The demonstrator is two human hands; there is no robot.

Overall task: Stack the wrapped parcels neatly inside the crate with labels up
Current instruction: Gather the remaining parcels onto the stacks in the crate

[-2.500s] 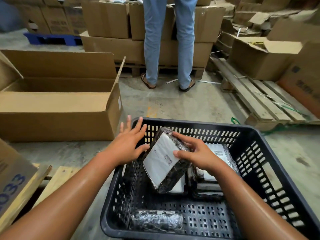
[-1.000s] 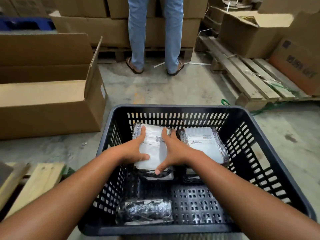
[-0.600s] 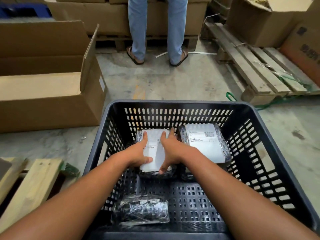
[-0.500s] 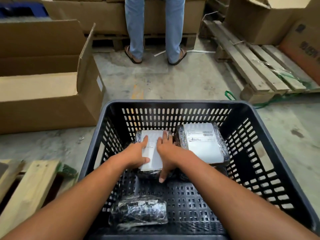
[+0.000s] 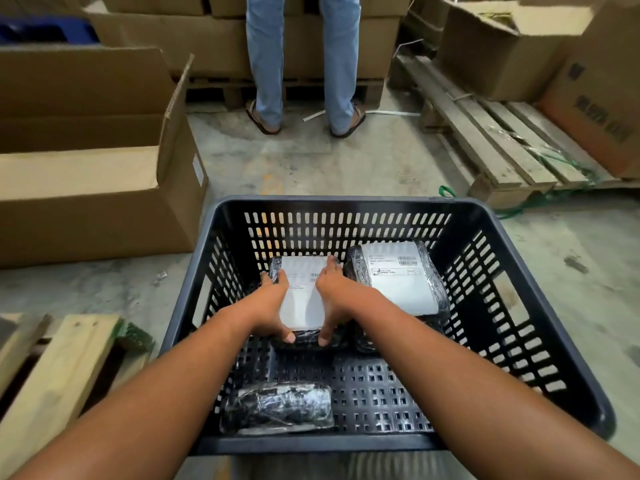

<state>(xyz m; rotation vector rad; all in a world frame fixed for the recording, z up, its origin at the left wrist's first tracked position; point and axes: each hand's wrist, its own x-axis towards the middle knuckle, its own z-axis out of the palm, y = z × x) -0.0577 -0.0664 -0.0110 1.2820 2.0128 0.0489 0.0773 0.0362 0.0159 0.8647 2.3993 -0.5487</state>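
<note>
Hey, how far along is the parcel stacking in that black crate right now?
Done: the right-hand parcel sits at the far end of the crate, label up. In hand: the left hand and right hand have their grip on either side of the left-hand parcel, label up, beside the first. Left: the loose parcel near the front wall shows no label and isn't stacked.

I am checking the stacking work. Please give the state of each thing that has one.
Crate: open-topped, partly filled.
Held parcel: label up, gripped by both hands.
Right parcel: label up.
Near parcel: no label showing.
Cardboard box: flaps open.
Left hand: gripping.
Right hand: gripping.
</note>
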